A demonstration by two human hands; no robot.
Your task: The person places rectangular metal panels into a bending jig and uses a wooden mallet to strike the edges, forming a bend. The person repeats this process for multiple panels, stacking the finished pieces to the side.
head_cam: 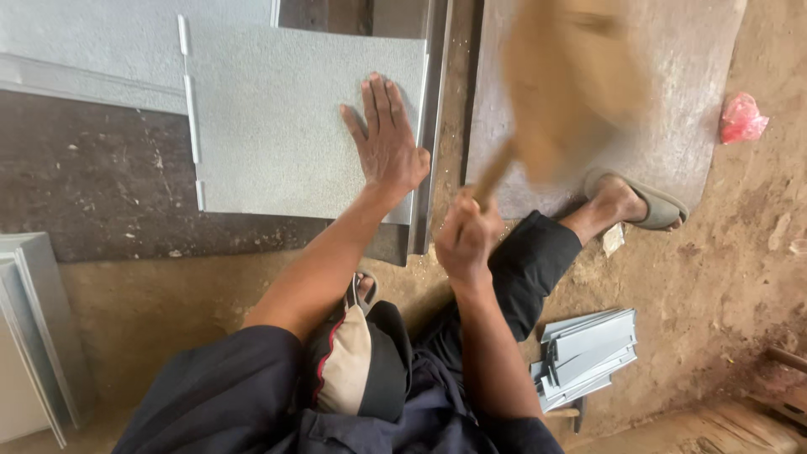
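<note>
Left hand [385,143] flat down, fingers spread open and pressed onto the pale grey, speckled sheet-metal panel [286,126] — nothing gripped, just palm and fingertips pinning it. The panel runs out to the left of those fingers and beyond their tips, its rolled, hinge-like edge [192,118] well away on the far side from the thumb. Right beside the thumb and little-finger side of the hand runs the panel's folded long metal edge [430,134], a narrow grey strip standing just off the heel of the hand.

Right hand [465,240] is closed tight, fingers wrapped around the wooden handle of a light brown wooden mallet [563,88] (the head is a wide blur, so its exact shape is hard to tell). The handle rises out of the top of the fist; the mallet head sits above and beyond the knuckles, over the dull grey flat metal sheet [672,101] on the ground.

Beyond the right fist, a foot in a grey-green sandal [643,202] rests on that sheet's near edge. Below the right forearm, on the earth floor, lies a stack of small folded grey metal pieces [584,353]. Far from both hands, a crumpled pink plastic bag [742,118] sits on the dirt, and more grey folded panels [38,336] lie well off beyond the left elbow.
</note>
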